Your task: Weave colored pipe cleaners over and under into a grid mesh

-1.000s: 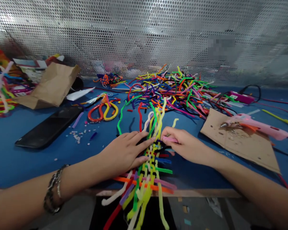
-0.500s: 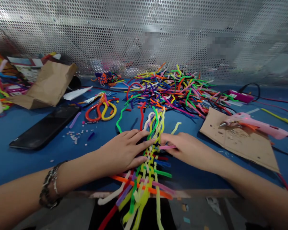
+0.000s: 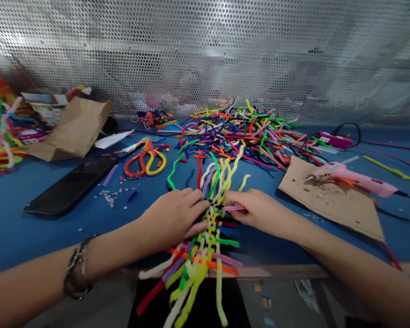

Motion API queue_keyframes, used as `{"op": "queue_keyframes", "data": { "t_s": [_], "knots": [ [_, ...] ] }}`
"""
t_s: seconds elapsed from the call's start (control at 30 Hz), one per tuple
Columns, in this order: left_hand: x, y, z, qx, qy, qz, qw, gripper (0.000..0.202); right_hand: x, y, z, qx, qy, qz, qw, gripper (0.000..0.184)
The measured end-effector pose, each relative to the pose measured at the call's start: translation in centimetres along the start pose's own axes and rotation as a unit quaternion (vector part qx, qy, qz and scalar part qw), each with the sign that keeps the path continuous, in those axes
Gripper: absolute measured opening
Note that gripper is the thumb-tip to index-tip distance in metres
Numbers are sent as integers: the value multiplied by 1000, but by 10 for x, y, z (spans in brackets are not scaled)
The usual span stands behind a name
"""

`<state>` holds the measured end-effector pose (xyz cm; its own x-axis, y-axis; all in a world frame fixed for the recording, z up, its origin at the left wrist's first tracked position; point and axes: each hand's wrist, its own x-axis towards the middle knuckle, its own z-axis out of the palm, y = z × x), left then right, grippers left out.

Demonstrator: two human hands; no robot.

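Observation:
A woven mat of coloured pipe cleaners (image 3: pixel 210 241) lies on the blue table (image 3: pixel 37 232) and hangs over its front edge. My left hand (image 3: pixel 176 216) rests on the mat's left side, fingers slightly curled and pressing the strands down. My right hand (image 3: pixel 256 209) is at the mat's right side, pinching a pink pipe cleaner (image 3: pixel 234 208) that runs across into the weave. Loose upright strands in green, red, white and yellow (image 3: pixel 218 175) stretch away from my fingers.
A big heap of loose pipe cleaners (image 3: pixel 246 132) lies behind. A pink glue gun (image 3: pixel 351 177) rests on cardboard (image 3: pixel 331 200) at right. Scissors (image 3: pixel 145 161), a black phone (image 3: pixel 71 186) and a brown paper bag (image 3: pixel 73 127) sit at left. Perforated metal wall behind.
My left fingers have curled in a little on the mat. My right hand has shifted slightly left with the pink strand. The view has tilted a bit.

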<state>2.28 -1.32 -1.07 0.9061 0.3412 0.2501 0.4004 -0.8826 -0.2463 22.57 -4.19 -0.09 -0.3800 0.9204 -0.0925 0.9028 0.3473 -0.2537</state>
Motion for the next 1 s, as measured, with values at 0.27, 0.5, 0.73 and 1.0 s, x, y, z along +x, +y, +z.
{"op": "queue_keyframes", "data": {
  "t_s": [0.27, 0.5, 0.73, 1.0],
  "knots": [
    [-10, 32, -13, -52, -138, -37, 988, 73, -2, -9, 3, 0, 7, 12, 1000, 10],
    [-21, -15, -25, -136, -181, 101, 969, 74, -8, -9, -35, 29, 93, -93, 991, 23],
    [-21, -44, -45, -103, -193, 169, 961, 49, 10, -23, -68, -24, 186, -178, 966, 16],
    [-15, -40, -40, -4, -177, -27, 984, 21, 38, -26, -42, -70, -28, -236, 969, 17]
  ]
}}
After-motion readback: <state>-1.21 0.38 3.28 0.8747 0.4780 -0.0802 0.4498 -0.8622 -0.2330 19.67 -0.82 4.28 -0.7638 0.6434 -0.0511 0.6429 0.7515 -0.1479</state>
